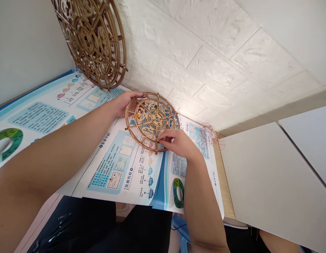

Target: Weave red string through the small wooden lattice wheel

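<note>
My left hand: it grips the far left rim of the small gold wheel, fingers curled around it.
My right hand: fingertips pinched together on the near rim of the small gold wheel.
Small gold wheel: it sits tipped up a bit over the posters, near the table's back edge by the white wall.
Big gold wheel: it leans on the wall at the table's back left.
Thin thread: a tangled heap just right of my right hand.

Wall: white brick-embossed panels, brightly lit.
Left wall: plain grey.
Table: wood edge showing.
Board: white, right.
</note>
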Demonstrator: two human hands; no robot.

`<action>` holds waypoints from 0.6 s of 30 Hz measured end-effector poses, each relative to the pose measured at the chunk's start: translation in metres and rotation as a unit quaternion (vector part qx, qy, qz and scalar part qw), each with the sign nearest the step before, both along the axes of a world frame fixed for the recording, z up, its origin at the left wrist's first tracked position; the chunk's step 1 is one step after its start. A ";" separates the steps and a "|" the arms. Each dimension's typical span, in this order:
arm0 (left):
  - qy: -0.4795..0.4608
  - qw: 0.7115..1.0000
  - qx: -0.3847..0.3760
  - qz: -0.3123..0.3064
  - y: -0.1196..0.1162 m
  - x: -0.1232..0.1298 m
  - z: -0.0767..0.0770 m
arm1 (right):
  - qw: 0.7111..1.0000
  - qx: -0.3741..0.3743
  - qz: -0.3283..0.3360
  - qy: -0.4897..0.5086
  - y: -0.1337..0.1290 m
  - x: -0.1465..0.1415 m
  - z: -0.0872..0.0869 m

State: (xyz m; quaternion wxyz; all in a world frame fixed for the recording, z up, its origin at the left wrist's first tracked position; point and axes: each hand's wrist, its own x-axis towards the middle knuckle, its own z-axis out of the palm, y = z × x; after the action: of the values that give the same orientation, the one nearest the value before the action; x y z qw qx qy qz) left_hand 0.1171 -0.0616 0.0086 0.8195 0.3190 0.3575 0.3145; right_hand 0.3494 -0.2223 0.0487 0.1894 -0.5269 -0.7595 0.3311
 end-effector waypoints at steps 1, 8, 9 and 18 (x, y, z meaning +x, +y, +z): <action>0.004 1.000 0.000 0.004 -0.001 0.000 0.001 | 1.000 0.006 0.011 0.000 0.000 0.000 0.000; -0.005 1.000 0.000 0.001 -0.002 0.001 0.003 | 0.998 0.015 0.053 0.002 0.002 0.001 -0.001; -0.006 1.000 0.001 -0.001 -0.002 0.001 0.002 | 0.998 0.014 0.053 0.001 0.002 0.001 -0.001; -0.028 0.999 0.017 -0.014 0.004 -0.001 -0.007 | 0.999 0.000 0.051 0.004 0.001 0.000 -0.002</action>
State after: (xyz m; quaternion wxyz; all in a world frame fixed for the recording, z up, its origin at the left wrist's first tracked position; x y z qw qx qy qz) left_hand 0.1158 -0.0578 0.0019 0.8280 0.3289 0.3246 0.3177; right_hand 0.3492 -0.2208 0.0471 0.1756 -0.4861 -0.7847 0.3422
